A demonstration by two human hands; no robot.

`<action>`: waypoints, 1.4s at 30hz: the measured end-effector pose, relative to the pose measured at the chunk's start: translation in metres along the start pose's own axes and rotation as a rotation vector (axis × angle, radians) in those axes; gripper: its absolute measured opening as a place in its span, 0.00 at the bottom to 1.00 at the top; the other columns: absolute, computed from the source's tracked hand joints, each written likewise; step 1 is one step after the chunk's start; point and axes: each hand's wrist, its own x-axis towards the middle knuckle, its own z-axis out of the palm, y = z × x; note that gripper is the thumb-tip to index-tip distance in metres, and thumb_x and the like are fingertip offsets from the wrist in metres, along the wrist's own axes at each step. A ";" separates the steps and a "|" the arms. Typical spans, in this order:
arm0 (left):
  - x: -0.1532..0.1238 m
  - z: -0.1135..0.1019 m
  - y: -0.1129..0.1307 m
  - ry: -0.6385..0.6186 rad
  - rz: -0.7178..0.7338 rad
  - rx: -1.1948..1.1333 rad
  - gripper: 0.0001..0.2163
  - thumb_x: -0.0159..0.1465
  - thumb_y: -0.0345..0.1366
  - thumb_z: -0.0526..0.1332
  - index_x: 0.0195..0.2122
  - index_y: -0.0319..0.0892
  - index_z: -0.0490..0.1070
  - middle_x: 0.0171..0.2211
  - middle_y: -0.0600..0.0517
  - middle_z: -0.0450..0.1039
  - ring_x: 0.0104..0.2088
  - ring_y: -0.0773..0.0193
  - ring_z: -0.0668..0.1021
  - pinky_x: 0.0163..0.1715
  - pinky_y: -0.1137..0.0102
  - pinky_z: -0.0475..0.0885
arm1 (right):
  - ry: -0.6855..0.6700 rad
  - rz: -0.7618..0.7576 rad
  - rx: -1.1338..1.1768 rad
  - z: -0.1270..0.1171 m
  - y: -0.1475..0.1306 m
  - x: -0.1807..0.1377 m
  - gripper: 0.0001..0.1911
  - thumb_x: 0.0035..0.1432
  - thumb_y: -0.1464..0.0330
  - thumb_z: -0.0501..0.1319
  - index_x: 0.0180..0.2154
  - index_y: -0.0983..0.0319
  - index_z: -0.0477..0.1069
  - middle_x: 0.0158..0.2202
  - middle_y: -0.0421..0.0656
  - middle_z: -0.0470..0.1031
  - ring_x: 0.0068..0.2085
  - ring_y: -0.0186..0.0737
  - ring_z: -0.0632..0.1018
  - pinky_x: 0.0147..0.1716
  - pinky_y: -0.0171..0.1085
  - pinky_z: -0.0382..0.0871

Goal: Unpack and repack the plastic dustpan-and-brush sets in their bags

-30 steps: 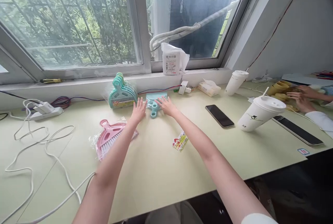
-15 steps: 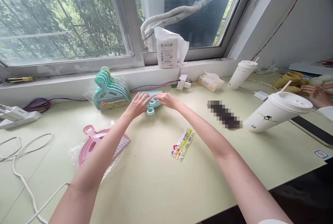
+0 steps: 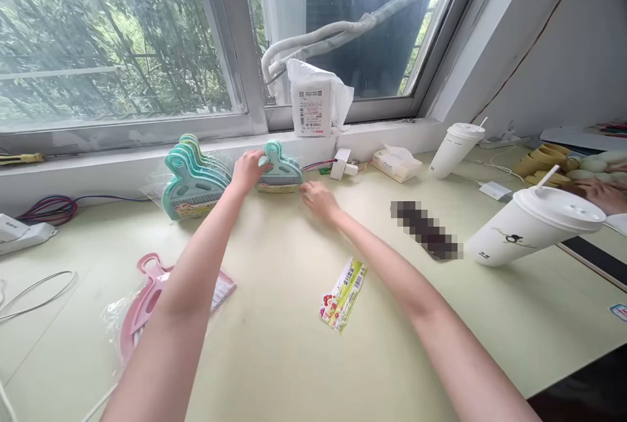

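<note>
A teal mini dustpan and brush set (image 3: 283,174) stands upright against the wall under the window, its handle loop on top and a label strip along the bottom. My left hand (image 3: 251,170) grips its left side with bent fingers, some of them hidden. At the lower right corner is my right hand (image 3: 321,201), fingers loosely bent and apart, beside the edge or just touching it. Left of that, a row of teal dustpan sets (image 3: 196,183) in clear wrap leans upright. Partly behind my left forearm lies a wrapped pink dustpan (image 3: 142,308).
Printed label cards (image 3: 343,294) lie mid-table. To the right stand two white lidded cups (image 3: 533,226) (image 3: 455,151) and a tissue pack (image 3: 396,162). A white plug (image 3: 343,164) sits by the wall. Another person's hand (image 3: 600,193) shows at far right. Cables (image 3: 49,210) lie left.
The teal dustpan set has gone from lying flat, handle toward me, to standing upright against the wall. My left hand has risen to its side; my right hand has moved lower. The view has shifted slightly.
</note>
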 end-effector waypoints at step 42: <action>-0.287 -0.112 -0.001 0.137 -0.541 0.276 0.25 0.58 0.40 0.60 0.56 0.37 0.63 0.57 0.33 0.59 0.58 0.37 0.62 0.55 0.43 0.59 | -0.477 0.020 0.092 -0.079 -0.056 -0.209 0.22 0.68 0.60 0.48 0.62 0.48 0.60 0.68 0.44 0.53 0.69 0.48 0.52 0.62 0.64 0.37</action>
